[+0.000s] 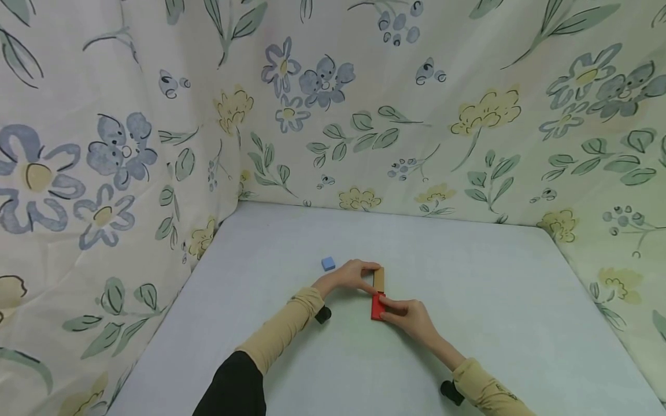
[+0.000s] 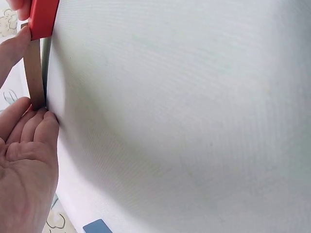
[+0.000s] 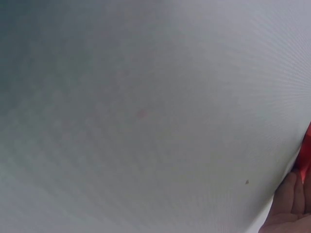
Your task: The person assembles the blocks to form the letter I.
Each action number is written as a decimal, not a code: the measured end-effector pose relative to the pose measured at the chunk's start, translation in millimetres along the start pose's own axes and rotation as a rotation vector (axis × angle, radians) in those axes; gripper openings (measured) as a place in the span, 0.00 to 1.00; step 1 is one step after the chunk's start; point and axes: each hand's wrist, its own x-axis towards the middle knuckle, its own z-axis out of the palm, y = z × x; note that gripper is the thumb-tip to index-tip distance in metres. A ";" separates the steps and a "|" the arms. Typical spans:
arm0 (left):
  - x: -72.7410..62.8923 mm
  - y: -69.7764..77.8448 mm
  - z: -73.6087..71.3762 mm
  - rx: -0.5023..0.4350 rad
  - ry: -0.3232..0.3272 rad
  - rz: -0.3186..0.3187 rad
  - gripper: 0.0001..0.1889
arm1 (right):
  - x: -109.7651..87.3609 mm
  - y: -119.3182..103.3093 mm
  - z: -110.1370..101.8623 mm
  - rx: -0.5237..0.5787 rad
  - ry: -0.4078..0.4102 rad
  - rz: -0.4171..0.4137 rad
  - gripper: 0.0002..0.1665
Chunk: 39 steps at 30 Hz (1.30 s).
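Near the middle of the white table, my left hand (image 1: 352, 274) holds a tan, wood-coloured block (image 1: 379, 279) lengthwise, thumb at the near end and fingers at the far end. A red rectangular block (image 1: 377, 308) lies end to end with it on the near side. From the right, my right hand (image 1: 414, 318) pinches that red block between thumb and fingers. In the left wrist view, the tan block (image 2: 33, 75) spans the thumb and fingers, with the red block (image 2: 44, 18) right at the thumb. The right wrist view catches only some fingers (image 3: 287, 196) beside red (image 3: 304, 154).
A small blue block (image 1: 328, 264) sits on the table (image 1: 468, 271) just left of my left hand. Dark wrist-worn devices (image 1: 323, 315) hang below both forearms. Floral curtains (image 1: 395, 133) enclose the table at the back and sides.
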 end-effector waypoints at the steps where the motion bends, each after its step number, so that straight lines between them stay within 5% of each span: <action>1: 0.3 -0.6 -0.1 -0.002 -0.002 0.001 0.39 | 0.1 -0.1 0.0 -0.005 0.002 0.001 0.24; 23: 1.4 -4.5 -1.0 0.018 -0.003 0.028 0.38 | 1.1 -1.4 -0.2 -0.027 0.008 0.024 0.24; 39: -2.0 1.6 -3.9 0.024 -0.016 0.027 0.37 | 10.3 -9.6 -5.7 0.018 0.000 0.159 0.22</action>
